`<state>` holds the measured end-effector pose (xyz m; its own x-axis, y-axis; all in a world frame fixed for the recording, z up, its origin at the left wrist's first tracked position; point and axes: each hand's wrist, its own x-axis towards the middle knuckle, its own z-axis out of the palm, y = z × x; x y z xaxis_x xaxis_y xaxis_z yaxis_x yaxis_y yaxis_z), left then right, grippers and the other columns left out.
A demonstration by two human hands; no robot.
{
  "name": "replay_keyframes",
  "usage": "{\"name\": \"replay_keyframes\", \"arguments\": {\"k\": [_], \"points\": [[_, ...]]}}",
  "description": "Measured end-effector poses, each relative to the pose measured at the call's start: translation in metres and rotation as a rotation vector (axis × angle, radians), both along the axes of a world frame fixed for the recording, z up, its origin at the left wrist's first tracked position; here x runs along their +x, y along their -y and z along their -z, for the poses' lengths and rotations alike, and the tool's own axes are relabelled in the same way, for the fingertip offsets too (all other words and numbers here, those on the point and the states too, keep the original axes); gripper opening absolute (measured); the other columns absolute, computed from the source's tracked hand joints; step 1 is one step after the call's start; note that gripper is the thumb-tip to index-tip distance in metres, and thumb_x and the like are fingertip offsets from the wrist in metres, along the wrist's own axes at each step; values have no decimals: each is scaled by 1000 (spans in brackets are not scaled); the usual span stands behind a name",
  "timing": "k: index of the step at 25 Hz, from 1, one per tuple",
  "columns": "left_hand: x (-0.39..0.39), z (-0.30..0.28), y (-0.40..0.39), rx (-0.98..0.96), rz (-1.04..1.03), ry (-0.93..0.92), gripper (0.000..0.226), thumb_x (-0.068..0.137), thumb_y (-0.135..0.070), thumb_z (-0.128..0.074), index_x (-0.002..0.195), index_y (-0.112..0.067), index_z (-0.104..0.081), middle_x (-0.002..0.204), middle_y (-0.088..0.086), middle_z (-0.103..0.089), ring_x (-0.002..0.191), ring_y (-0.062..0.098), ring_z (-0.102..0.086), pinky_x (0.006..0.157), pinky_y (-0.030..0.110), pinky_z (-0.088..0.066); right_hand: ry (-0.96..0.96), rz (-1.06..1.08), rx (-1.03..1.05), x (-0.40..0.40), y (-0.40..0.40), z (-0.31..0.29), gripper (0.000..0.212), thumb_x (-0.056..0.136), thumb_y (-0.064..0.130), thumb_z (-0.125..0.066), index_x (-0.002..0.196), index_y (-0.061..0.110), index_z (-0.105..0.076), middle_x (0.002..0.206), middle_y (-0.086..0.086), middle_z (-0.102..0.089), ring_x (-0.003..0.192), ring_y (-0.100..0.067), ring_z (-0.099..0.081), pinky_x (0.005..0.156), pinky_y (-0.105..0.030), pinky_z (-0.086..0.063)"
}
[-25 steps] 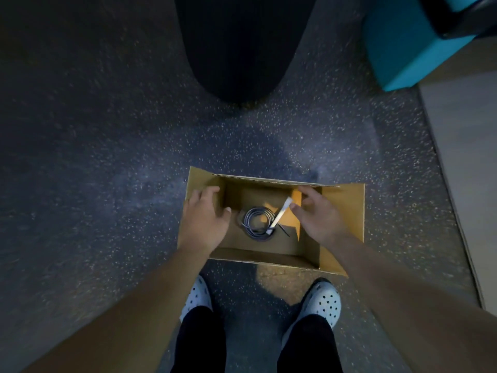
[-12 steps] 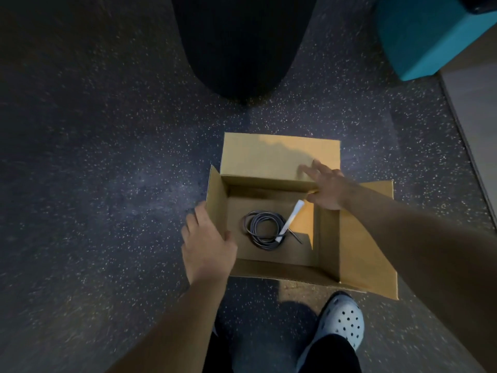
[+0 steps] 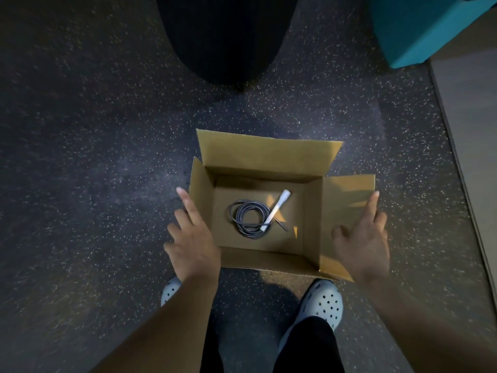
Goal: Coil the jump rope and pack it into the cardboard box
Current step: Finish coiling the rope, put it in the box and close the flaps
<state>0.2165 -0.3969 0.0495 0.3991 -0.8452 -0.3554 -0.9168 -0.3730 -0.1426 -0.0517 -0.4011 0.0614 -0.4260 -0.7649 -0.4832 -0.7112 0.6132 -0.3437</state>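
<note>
Two hands flank the cardboard box (image 3: pixel 265 164) on the speckled floor (image 3: pixel 94 170), and neither one grips anything: the left hand (image 3: pixel 192 242) is spread loose at the left wall of the box, fingers extended up alongside the left flap, while the right hand (image 3: pixel 363 242) lies released and flat on the right flap, which is folded outward and down. Down on the box bottom sits the jump rope (image 3: pixel 248 219), and it looks tidy: dark grey cord wound into several neat round loops, roughly centred, with a white handle (image 3: pixel 274 210) lying slantwise across the coil's right side and one short tail of cord poking out toward the near right. Only that one handle can be made out; a second is not clear from here. By the look of it the coiling and the placing are done, so what's left, if anything, is closing up. To do that well, bring the short side flaps in first and level, then the long far flap, which stands up behind, and the near one, pressing gently so nothing catches the handle or springs the coil open. That cord looks springy, so a jolt to the box could loosen the loops. White perforated clogs (image 3: pixel 321 305) stand just below the near wall.
</note>
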Motion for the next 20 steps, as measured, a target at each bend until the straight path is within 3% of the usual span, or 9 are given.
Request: {"name": "replay_keyframes", "arguments": {"k": [3, 6, 10, 13, 17, 20], "points": [[10, 1, -2, -124, -100, -225, 93, 82, -7, -63, 158, -17, -10, 130, 12, -53, 110, 32, -57, 78, 50, -55, 78, -72, -57, 27, -13, -7, 101, 90, 13, -67, 161, 19, 5, 164, -10, -29, 133, -38, -52, 104, -49, -47], [16, -2, -12, -225, -160, -367, 83, 81, -2, -64, 149, -26, -23, 137, 9, -52, 118, 32, -54, 84, 56, -54, 119, -57, -20, 40, -13, -7, 107, 85, 4, -68, 161, 23, 5, 159, -11, -35, 140, -34, -43, 113, -50, -41], [8, -4, -8, -92, -125, -173, 112, 70, -5, -75, 156, -31, -8, 124, 15, -44, 102, 34, -52, 69, 49, -56, 50, -113, -8, 42, -11, -5, 113, 81, 2, -69, 160, 22, 9, 153, -14, -38, 134, -37, -47, 105, -56, -47], [6, -6, -5, 17, -33, -51, 129, 66, -16, -79, 159, -19, 11, 120, 16, -42, 93, 31, -51, 61, 41, -54, 75, -120, -25, 44, -13, -7, 112, 86, 12, -70, 159, 24, 14, 153, -14, -36, 132, -37, -50, 102, -57, -50], [8, -8, -4, 41, 103, 2, 126, 70, -18, -73, 156, -3, 16, 130, 17, -42, 93, 28, -51, 59, 37, -54, 66, -120, -38, 45, -11, -7, 111, 86, 14, -69, 159, 23, 15, 153, -15, -37, 127, -40, -54, 103, -55, -49], [10, -9, -13, 33, 223, -48, 125, 70, -13, -73, 158, -14, 16, 140, 21, -40, 99, 28, -54, 63, 34, -52, 28, -178, -9, 44, -13, -9, 110, 85, 13, -66, 159, 28, 14, 149, -13, -42, 108, -41, -64, 89, -51, -53]]}}
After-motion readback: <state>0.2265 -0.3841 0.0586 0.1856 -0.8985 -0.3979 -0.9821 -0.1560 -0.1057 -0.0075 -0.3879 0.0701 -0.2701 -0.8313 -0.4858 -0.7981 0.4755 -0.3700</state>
